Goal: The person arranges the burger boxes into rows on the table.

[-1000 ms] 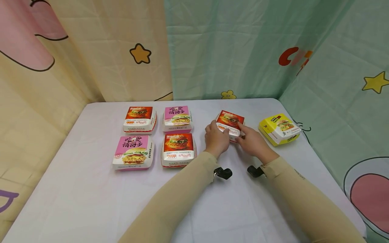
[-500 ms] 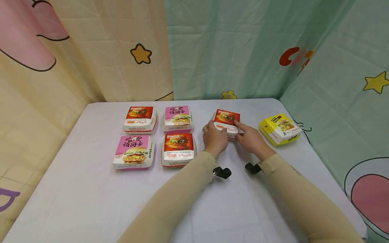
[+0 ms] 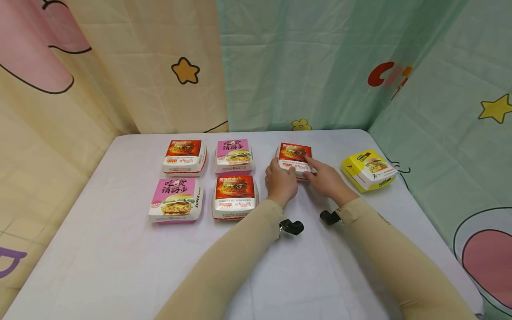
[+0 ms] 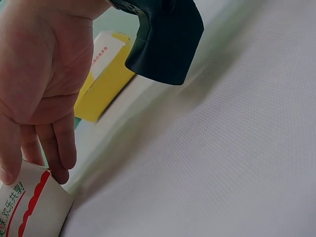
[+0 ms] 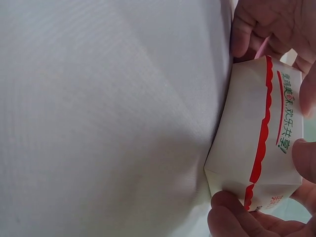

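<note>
A red-and-white burger box (image 3: 294,153) stands upright on the table's far half, between both hands. The left hand (image 3: 281,182) holds its left side, thumb at the front edge. From the right, the right hand (image 3: 329,181) grips it, with a finger over the top and the thumb near the front. Seen in the right wrist view, fingertips and thumbs lie about the white front of the burger box (image 5: 242,118). Only a corner of the burger box (image 4: 39,210) shows in the left wrist view, below the right hand (image 4: 47,74).
To the right stands a turned yellow burger box (image 3: 370,169). Left of the hands are a pink box (image 3: 234,155), a red box (image 3: 235,195), another red box (image 3: 184,155) and another pink box (image 3: 176,200). White cloth covers the table (image 3: 120,266); curtains stand behind.
Both hands have slid the red-and-white burger box left and slightly back, and its edges have turned squarer to the table. The other boxes have stayed where they were.
</note>
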`<action>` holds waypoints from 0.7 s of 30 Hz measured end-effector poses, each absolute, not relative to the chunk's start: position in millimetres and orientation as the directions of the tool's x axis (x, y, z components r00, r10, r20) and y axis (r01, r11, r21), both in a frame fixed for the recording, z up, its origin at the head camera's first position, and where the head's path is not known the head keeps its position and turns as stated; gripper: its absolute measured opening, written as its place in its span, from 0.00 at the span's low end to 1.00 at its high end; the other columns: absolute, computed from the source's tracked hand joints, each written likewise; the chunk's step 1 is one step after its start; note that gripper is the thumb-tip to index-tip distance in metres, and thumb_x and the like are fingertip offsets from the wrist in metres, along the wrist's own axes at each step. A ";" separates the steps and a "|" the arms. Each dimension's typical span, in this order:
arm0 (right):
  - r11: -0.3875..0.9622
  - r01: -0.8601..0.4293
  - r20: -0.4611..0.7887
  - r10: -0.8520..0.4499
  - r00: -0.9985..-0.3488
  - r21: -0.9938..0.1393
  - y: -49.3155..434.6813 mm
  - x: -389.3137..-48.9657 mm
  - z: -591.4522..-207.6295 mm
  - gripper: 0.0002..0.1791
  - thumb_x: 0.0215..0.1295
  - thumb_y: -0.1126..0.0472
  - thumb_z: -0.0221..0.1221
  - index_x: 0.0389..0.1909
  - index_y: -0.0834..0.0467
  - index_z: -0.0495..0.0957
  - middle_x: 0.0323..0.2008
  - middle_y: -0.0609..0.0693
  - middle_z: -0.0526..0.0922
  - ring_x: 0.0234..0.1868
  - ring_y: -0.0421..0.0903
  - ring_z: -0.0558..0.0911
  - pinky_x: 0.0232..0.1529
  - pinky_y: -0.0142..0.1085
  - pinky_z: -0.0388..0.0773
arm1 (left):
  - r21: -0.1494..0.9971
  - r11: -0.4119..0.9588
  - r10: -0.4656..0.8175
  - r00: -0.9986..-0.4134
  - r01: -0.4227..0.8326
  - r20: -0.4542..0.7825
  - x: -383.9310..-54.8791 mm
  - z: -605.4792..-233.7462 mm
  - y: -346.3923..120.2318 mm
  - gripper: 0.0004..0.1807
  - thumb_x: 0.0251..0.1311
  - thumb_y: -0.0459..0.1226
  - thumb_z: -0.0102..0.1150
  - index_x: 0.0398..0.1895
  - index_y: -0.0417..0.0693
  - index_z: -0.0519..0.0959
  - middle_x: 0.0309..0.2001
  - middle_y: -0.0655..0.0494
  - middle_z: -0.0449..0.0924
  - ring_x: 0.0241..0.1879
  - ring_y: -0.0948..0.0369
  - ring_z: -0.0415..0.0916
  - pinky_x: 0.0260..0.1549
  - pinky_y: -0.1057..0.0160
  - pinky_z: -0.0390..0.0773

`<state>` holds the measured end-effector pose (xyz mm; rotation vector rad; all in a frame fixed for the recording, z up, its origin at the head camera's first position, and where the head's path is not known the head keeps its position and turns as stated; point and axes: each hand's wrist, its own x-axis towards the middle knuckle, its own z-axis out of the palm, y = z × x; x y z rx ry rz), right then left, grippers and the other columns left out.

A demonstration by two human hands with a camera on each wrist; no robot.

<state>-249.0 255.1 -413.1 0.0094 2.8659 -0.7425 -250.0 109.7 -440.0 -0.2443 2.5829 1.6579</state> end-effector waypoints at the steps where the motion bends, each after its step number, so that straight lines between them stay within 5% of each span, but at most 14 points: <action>1: 0.875 0.052 -0.176 -0.038 -0.984 -0.482 254.9 -249.8 -413.3 0.37 0.82 0.52 0.54 0.86 0.47 0.51 0.81 0.61 0.62 0.57 0.59 0.75 0.52 0.49 0.76 | 0.898 0.407 -0.101 -0.985 -0.166 -0.137 -250.4 -440.8 109.6 0.39 0.78 0.51 0.55 0.83 0.51 0.52 0.78 0.41 0.57 0.73 0.45 0.61 0.75 0.43 0.64; 14: 0.854 0.089 -0.190 -0.012 -0.982 -0.513 249.3 -260.5 -418.6 0.38 0.82 0.49 0.52 0.86 0.45 0.49 0.83 0.60 0.58 0.72 0.61 0.72 0.72 0.59 0.71 | 0.918 0.360 -0.118 -0.984 -0.168 -0.134 -254.3 -447.2 107.7 0.38 0.78 0.50 0.54 0.83 0.53 0.53 0.79 0.44 0.57 0.74 0.47 0.60 0.75 0.43 0.64; 21: 0.846 0.118 -0.216 0.003 -0.976 -0.521 245.4 -266.1 -419.0 0.38 0.82 0.48 0.52 0.86 0.43 0.48 0.83 0.59 0.57 0.70 0.61 0.71 0.69 0.57 0.73 | 0.932 0.321 -0.127 -0.983 -0.170 -0.135 -254.2 -447.6 105.0 0.37 0.79 0.50 0.54 0.84 0.55 0.52 0.79 0.44 0.56 0.74 0.47 0.60 0.75 0.43 0.65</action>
